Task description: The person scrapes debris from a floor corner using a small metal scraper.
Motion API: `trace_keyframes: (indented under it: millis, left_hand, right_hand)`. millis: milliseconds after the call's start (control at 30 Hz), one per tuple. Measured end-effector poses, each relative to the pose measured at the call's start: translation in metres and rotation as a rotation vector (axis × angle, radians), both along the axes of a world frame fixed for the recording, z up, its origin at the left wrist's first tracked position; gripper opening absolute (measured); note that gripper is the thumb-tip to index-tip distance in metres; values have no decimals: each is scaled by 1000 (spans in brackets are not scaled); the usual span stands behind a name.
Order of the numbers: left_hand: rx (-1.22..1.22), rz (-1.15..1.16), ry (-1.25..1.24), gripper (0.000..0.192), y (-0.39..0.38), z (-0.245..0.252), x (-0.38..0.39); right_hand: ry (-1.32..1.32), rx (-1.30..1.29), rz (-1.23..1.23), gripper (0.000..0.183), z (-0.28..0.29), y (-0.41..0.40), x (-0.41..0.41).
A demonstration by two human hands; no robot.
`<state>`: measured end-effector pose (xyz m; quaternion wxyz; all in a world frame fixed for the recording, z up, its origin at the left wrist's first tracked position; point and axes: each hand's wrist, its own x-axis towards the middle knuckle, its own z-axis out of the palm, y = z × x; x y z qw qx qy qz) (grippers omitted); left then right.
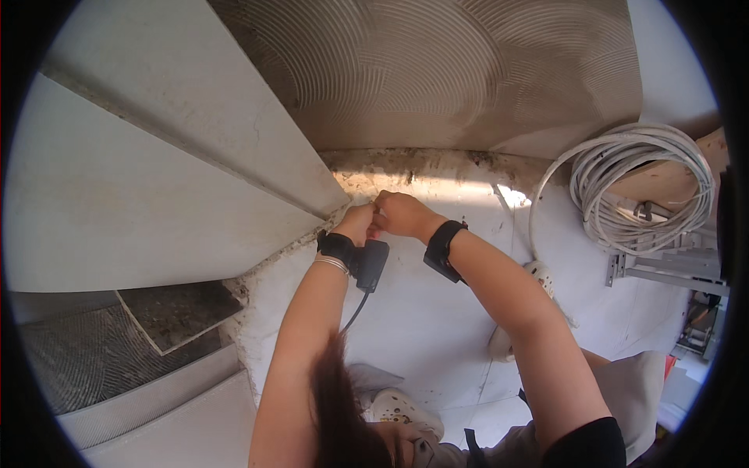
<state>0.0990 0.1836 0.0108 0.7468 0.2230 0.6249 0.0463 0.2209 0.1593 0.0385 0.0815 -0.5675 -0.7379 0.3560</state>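
Note:
My left hand (354,224) and my right hand (404,214) meet near the middle of the view, fingertips together. A small pinkish thing shows between or below the fingers, too hidden to name; whether either hand grips it cannot be told. Black straps with dark boxes circle both wrists. Beside my left wrist a dark rectangular device (373,266) hangs close to the fingers, with a black cable running down from it. Both hands are above the pale floor (433,327), near the foot of a wall spread with combed adhesive (409,70).
Pale panels or tiles (146,193) stand at the left, above a loose dark piece (181,310). A coil of white hose or cable (591,193) lies at the right beside a metal ladder-like frame (673,269). Clog-style shoes (404,406) are on the floor below.

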Motion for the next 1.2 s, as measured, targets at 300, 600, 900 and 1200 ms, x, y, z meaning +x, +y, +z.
trace_keyframes:
  millis: [300,600,900,1200]
  left_hand:
    - [344,296,74,31,-10,-17,64]
    - [351,461,188,52,-23,-37,73]
    - [193,447,41,53,-39,-28,85]
    - [153,630,229,49,-27,-11,57]
  right_hand:
    - [11,151,-163,30,-14,-5,41]
    - [-147,381,136,30,-13,-1,27]
    - [-189,281,327,16,-9,2,48]
    - [-71,60,289,38,-10,21,16]
